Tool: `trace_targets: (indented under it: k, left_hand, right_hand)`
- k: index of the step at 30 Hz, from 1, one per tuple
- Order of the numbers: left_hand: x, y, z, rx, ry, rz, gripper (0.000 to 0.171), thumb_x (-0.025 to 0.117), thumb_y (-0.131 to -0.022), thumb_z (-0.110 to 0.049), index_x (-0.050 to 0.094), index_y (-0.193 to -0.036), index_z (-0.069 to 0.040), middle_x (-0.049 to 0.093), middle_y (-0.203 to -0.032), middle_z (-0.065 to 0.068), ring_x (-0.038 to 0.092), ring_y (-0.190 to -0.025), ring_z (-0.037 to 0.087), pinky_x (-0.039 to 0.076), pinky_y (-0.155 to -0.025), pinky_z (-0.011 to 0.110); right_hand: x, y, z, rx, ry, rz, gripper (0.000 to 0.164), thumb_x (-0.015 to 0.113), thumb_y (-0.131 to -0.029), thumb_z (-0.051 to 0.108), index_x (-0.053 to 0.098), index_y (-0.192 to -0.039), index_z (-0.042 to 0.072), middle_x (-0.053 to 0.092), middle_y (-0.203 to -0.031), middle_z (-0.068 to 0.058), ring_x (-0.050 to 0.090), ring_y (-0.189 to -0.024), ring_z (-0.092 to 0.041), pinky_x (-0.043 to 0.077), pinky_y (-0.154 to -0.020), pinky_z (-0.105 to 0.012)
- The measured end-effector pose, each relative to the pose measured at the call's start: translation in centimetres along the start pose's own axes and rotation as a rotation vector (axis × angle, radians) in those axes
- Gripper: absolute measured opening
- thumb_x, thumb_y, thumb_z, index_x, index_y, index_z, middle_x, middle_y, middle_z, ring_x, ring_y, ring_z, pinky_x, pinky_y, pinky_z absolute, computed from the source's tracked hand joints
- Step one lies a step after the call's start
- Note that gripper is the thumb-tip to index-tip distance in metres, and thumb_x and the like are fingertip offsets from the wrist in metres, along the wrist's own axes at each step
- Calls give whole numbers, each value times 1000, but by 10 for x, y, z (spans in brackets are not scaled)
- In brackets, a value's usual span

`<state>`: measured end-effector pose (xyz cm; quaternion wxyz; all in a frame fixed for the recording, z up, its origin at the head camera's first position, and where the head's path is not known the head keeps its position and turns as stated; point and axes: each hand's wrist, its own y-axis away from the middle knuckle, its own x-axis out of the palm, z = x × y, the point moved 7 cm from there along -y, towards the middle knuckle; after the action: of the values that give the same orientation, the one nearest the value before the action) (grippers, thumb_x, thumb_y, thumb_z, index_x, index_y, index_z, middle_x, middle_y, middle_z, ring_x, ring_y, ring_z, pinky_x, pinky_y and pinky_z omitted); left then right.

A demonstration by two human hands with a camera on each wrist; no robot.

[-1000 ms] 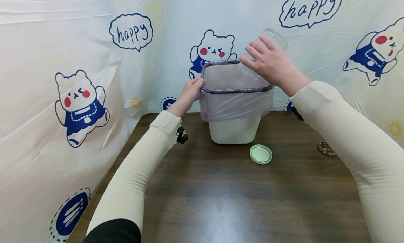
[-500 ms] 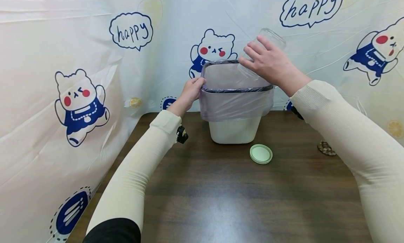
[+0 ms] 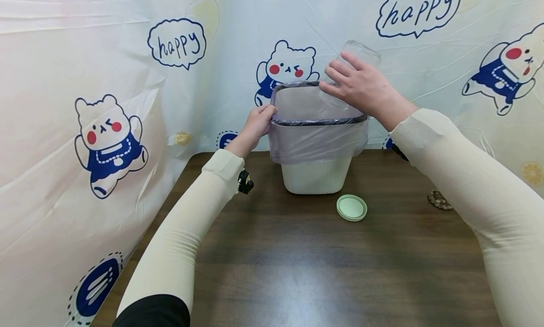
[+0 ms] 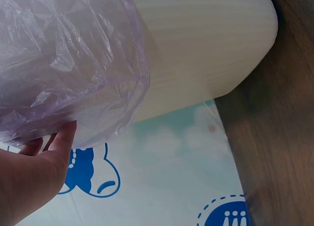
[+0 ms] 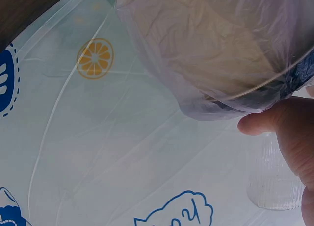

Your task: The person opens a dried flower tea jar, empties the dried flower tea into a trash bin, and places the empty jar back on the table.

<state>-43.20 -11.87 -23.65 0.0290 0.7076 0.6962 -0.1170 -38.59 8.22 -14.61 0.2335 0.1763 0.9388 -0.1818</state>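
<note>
A cream bin (image 3: 316, 176) stands on the table, lined with a thin purple plastic bag (image 3: 318, 143) folded over its rim. My left hand (image 3: 257, 124) grips the bin's left rim through the bag; in the left wrist view its thumb (image 4: 64, 140) lies against the plastic. My right hand (image 3: 361, 88) holds a clear glass jar (image 3: 365, 53) tilted over the bin's right side, mouth downward and base up. In the right wrist view the jar's ribbed base (image 5: 274, 187) shows beyond the hand, close to the bag's edge. The bin's inside bottom is hidden.
A round pale green lid (image 3: 351, 208) lies on the brown table (image 3: 289, 261) in front of the bin. A brown pebbled coaster-like disc (image 3: 439, 200) sits to the right, partly behind my right sleeve. A printed curtain (image 3: 238, 44) hangs right behind the bin.
My right hand and the jar have shifted slightly left over the bin, and the jar's base has dipped a little. My left hand and the bin have stayed in place.
</note>
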Motion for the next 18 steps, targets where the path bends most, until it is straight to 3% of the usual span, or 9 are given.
trace_targets:
  k: [11,18]
  left_hand:
    - [0,1,-1,-5,15,5,19,48,-85,-26,49,-74,-11,47,-82,2,46,-82,14,41,-84,37]
    - [1,2,-2,-3,18,11,19,47,-85,-26,50,-73,-12,48,-83,1,47,-86,13,41,-85,38]
  right_hand:
    - [1,0,2,-23,25,36,87,78,-53,-7,35,-126,15,33,-128,-22,23,-121,-34,-2,-103,-45]
    - [4,2,7,-125,102,31,93,80,-51,-4,36,-129,16,33,-129,-21,24,-122,-33,2,-103,-44]
